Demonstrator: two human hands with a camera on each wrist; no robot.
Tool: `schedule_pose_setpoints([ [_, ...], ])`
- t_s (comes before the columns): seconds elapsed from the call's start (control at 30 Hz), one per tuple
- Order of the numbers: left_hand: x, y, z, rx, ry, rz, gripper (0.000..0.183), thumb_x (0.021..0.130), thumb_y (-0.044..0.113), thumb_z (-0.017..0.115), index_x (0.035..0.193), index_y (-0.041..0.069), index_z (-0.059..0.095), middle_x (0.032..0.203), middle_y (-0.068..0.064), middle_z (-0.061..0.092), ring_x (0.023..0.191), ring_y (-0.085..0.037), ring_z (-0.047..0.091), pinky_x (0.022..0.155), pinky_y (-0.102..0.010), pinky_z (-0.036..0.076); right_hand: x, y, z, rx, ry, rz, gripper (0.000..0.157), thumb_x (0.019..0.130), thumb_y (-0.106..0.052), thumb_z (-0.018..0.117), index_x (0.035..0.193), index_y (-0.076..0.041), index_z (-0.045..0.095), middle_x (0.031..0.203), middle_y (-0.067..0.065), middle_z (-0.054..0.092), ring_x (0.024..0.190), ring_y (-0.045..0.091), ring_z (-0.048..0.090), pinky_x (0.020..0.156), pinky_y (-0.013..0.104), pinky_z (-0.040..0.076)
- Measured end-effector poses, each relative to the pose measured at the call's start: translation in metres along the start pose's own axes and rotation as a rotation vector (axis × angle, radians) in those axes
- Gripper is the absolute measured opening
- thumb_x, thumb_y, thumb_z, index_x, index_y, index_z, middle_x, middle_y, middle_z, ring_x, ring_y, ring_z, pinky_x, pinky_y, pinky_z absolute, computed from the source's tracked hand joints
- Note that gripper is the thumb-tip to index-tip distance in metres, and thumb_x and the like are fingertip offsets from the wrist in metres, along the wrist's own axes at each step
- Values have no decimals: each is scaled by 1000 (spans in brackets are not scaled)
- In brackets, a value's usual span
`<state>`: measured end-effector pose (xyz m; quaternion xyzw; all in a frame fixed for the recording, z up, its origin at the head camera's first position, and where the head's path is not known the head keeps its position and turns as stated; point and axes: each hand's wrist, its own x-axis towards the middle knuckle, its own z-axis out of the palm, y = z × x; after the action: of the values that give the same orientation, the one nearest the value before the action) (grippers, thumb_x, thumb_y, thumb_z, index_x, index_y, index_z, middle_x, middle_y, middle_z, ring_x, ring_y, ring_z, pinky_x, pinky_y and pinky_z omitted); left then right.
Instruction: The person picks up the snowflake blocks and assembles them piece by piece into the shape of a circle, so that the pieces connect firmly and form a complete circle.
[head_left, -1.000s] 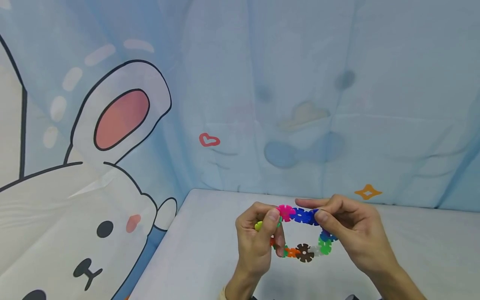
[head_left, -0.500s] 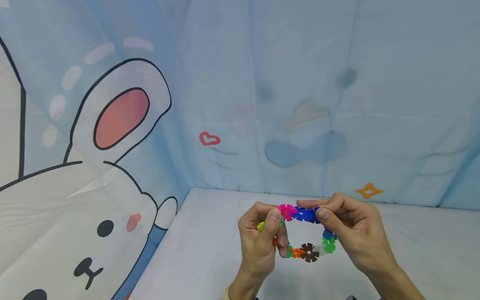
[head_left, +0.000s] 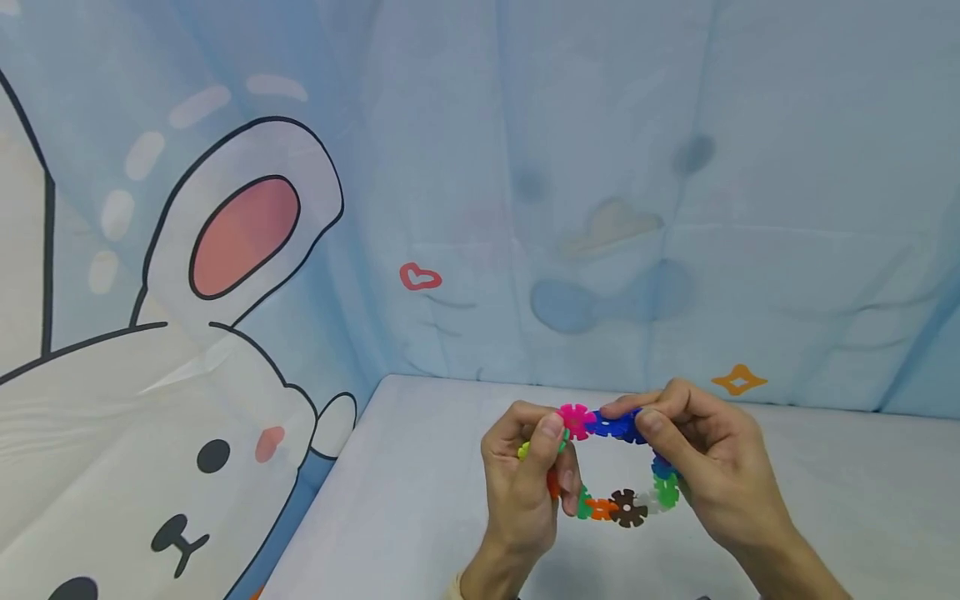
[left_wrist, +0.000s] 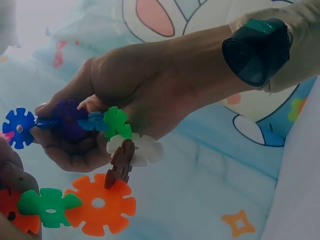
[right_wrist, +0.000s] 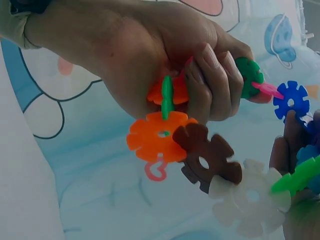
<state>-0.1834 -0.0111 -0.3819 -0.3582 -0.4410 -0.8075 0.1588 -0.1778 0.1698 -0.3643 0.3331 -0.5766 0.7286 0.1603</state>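
A chain of snowflake-shaped plastic discs, bent into a loop, is held up between both hands in the head view. My left hand (head_left: 525, 475) grips its left side, thumb near the pink disc (head_left: 576, 422); fingers partly cover yellow, green and orange discs there. With thumb and index finger my right hand (head_left: 720, 467) pinches the dark blue discs (head_left: 611, 424) at the upper right. Along the hanging lower stretch are an orange disc (left_wrist: 100, 204), a brown disc (right_wrist: 207, 158), a whitish disc (right_wrist: 250, 199) and a bright green disc (head_left: 665, 492). Each disc slots into its neighbour.
A white table (head_left: 397, 483) lies beneath the hands. Behind it hangs a pale blue cloth backdrop (head_left: 465, 167), and a large printed rabbit (head_left: 247, 375) fills the left. A dark round device (left_wrist: 256, 52) sits on the right wrist.
Both hands and the loop have drifted slightly right. The right index finger, earlier extended above the blue discs, now rests down on them.
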Motion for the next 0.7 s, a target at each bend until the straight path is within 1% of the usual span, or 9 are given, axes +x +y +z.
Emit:
schedule_pose_setpoints([
  [0.1,-1,0,0,31,-11,29,17,107,-3,42,95,-14,48,54,-18,38,33,-29,35,26,-28,38,-1,-6,4,-28,26,35,24,101,20,48,91,3,61,110,14,79,110,22,76,78,23,55],
  [0.13,-2,0,0,47,-16,42,17,107,-4,42,96,-14,49,55,-18,39,33,-29,37,25,-29,39,-1,-8,5,-48,35,42,24,101,19,49,91,3,62,109,13,80,109,21,76,73,24,52],
  [0.2,-3,1,0,76,-23,62,16,107,-4,42,96,-13,50,55,-19,40,34,-29,39,26,-29,40,-2,-9,6,-67,46,32,24,100,20,50,90,2,63,109,13,80,107,20,77,66,25,48],
  [0.27,-4,1,0,104,-25,80,16,107,-5,42,97,-13,51,55,-19,41,34,-29,40,26,-29,42,-3,-8,7,-61,49,2,24,99,22,51,90,3,64,108,15,81,106,20,78,60,29,42],
  [0.4,-5,1,-1,127,-22,94,15,106,-8,42,98,-13,53,55,-19,43,34,-30,41,27,-28,43,-3,-6,6,-47,47,-27,25,97,24,52,90,4,64,112,16,80,107,22,78,59,30,41],
  [0.5,-6,1,-2,145,-25,108,14,106,-9,42,99,-12,53,54,-19,44,34,-29,42,27,-29,44,-3,-9,6,-75,46,1,25,98,23,53,89,3,64,115,17,80,102,20,79,57,30,41],
  [0.6,-5,1,-3,167,-32,128,13,105,-10,43,99,-12,54,53,-19,45,34,-28,43,27,-29,44,-2,-13,6,-143,48,55,25,99,20,54,88,-1,63,117,15,80,99,17,78,56,29,41],
  [0.67,-5,1,-3,178,-35,141,13,104,-11,43,98,-12,54,52,-19,45,34,-29,43,27,-30,44,-2,-15,6,-166,45,67,25,99,19,55,87,-1,63,116,15,80,100,17,78,58,29,42],
  [0.7,-5,1,-3,181,-34,146,12,104,-12,44,98,-12,54,52,-19,45,33,-29,43,27,-29,44,-2,-15,6,-175,45,69,25,99,19,55,88,-1,63,115,14,80,103,18,79,59,29,43],
])
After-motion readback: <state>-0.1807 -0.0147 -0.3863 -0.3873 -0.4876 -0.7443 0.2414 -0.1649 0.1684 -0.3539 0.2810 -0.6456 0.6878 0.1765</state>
